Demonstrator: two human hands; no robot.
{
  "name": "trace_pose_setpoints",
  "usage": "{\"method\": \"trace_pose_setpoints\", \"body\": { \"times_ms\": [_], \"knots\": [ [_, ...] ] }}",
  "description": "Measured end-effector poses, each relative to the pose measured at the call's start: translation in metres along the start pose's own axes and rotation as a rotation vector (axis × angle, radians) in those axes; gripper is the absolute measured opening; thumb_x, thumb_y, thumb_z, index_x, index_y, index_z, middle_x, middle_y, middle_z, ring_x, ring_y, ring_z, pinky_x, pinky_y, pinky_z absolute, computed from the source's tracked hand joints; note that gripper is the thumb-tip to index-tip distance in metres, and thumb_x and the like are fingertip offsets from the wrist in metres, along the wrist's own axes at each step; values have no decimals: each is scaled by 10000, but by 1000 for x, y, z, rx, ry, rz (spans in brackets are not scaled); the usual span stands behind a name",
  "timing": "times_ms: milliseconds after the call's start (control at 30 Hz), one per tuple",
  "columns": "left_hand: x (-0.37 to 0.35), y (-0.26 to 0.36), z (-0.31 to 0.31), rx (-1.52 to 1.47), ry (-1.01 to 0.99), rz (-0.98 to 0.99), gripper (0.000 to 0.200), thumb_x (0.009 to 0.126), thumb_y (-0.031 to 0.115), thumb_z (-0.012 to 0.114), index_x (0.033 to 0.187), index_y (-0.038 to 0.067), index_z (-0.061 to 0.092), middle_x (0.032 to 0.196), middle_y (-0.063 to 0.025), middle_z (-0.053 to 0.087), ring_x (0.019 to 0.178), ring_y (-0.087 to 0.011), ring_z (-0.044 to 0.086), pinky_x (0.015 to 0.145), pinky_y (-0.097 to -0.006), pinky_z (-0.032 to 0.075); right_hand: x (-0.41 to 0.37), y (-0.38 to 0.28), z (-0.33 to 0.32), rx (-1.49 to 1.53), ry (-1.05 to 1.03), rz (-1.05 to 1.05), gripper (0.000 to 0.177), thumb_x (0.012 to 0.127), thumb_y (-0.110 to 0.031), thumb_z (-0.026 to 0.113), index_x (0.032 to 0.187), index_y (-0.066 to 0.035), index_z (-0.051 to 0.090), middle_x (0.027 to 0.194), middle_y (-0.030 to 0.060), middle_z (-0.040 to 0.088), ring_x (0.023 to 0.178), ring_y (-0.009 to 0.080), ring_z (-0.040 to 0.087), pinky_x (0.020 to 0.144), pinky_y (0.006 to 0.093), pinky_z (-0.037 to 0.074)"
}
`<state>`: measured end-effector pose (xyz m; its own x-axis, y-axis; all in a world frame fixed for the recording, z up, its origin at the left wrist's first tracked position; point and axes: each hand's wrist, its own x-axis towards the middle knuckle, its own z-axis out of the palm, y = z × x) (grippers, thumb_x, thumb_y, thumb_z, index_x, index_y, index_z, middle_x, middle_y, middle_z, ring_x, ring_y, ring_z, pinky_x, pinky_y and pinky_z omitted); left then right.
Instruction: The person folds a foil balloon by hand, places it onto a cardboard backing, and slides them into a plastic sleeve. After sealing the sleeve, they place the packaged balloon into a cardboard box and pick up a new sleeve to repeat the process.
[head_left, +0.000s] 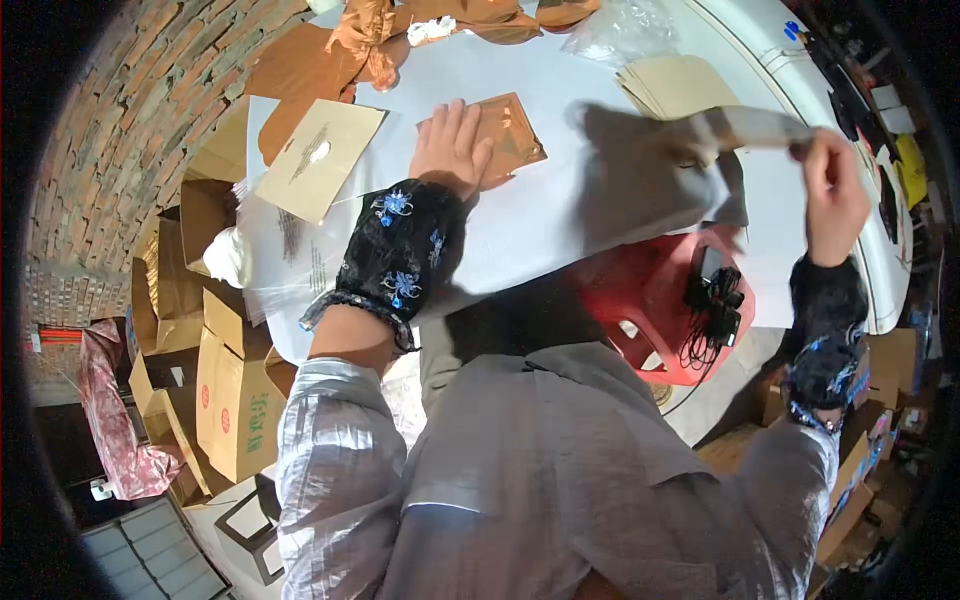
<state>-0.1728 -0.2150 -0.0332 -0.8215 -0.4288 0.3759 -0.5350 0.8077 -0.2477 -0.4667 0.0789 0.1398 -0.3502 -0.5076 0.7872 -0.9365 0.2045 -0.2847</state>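
Note:
My left hand (450,150) lies flat with fingers stretched out on a shiny copper-brown square packet (517,138). The packet rests on the white tabletop (540,215). Over the table's right side, my right hand (838,195) is raised, its fingers pinched on the end of a blurred greyish-tan strip (755,128). That strip stretches leftward, over a dark shadow on the tabletop; motion smears its far end. To the left of my left hand is a tan paper card (320,160) with small print and a white spot.
Copper-brown sheets (305,65) and clear plastic bags (625,35) lie along the far side, near a stack of tan cards (685,85). A red plastic stool (625,300) with black cables (712,310) stands by the near edge. Cardboard boxes (235,385) crowd the left floor.

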Motion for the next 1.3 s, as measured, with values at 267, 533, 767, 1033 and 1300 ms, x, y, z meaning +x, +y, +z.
{"method": "trace_pose_setpoints", "body": {
  "times_ms": [267,533,767,1033,1300],
  "knots": [
    [2,-4,21,-266,18,-161,519,1020,373,414,1457,95,400,1587,-145,286,1457,-413,243,1180,-497,231,-27,90,91,-202,-215,-224,279,918,-97,607,1195,-127,596,1108,131,663,976,336,660,802,391,546],
    [1,-2,7,-339,9,-170,552,1020,374,440,1429,5,400,1557,-153,343,1444,-434,257,1183,-504,223,-62,52,107,-258,-438,-164,212,934,-117,601,1142,-113,643,1233,50,662,1171,273,617,923,376,544],
    [0,-1,7,-339,18,-144,517,1026,358,438,1397,-3,430,1537,-171,363,1437,-449,259,1177,-514,227,-62,-18,141,238,-566,-309,306,884,-92,649,1189,-71,626,1322,105,597,1303,330,505,1022,424,472],
    [-1,2,9,-337,39,-165,483,1020,370,449,1353,20,469,1550,-143,353,1436,-451,264,1172,-524,234,-69,-86,235,528,-609,-560,270,825,-225,746,1045,-130,620,1466,89,451,1429,386,326,1176,540,227],
    [3,-6,0,-575,-92,-239,539,1070,403,239,1451,56,399,1578,-114,315,1473,-411,198,1200,-461,185,-75,-96,261,573,-568,-413,217,815,-181,734,805,-96,535,1395,155,504,1413,446,324,1147,606,227]
  ]
}}
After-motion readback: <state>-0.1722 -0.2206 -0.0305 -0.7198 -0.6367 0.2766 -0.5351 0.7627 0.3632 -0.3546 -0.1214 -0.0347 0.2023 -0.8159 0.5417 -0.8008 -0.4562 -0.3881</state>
